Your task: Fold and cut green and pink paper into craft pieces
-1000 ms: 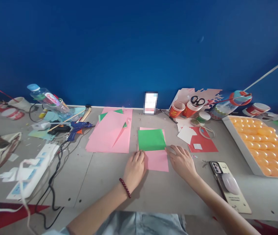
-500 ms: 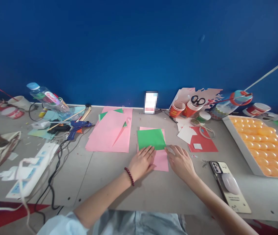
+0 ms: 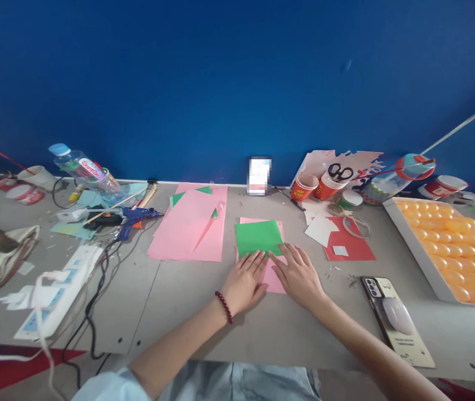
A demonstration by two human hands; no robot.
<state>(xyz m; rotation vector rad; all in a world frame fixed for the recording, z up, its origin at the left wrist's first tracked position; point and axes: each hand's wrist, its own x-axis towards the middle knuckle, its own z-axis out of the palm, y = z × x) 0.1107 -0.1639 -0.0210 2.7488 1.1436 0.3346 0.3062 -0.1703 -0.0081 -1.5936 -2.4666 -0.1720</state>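
A green sheet of paper [image 3: 258, 236] lies on top of a pink sheet [image 3: 277, 283] in the middle of the table. My left hand [image 3: 243, 281] rests flat, fingers stretched over the lower left edge of the green paper. On the lower right edge lies my right hand [image 3: 300, 274], its fingers spread and pressing down. Neither hand grasps anything. The two hands almost meet at the fingertips, and they cover part of the pink sheet.
Larger pink sheets [image 3: 182, 236] lie to the left, near a blue glue gun [image 3: 135, 220] and a white power strip [image 3: 62, 289]. Rightward are red paper cups [image 3: 304, 187], red paper [image 3: 358, 242], a phone [image 3: 412, 340] and a tray of orange balls [image 3: 412, 264].
My right hand has slid left along the green paper's lower edge, closer to my left hand. My left hand has stayed nearly in place. The view has shifted slightly.
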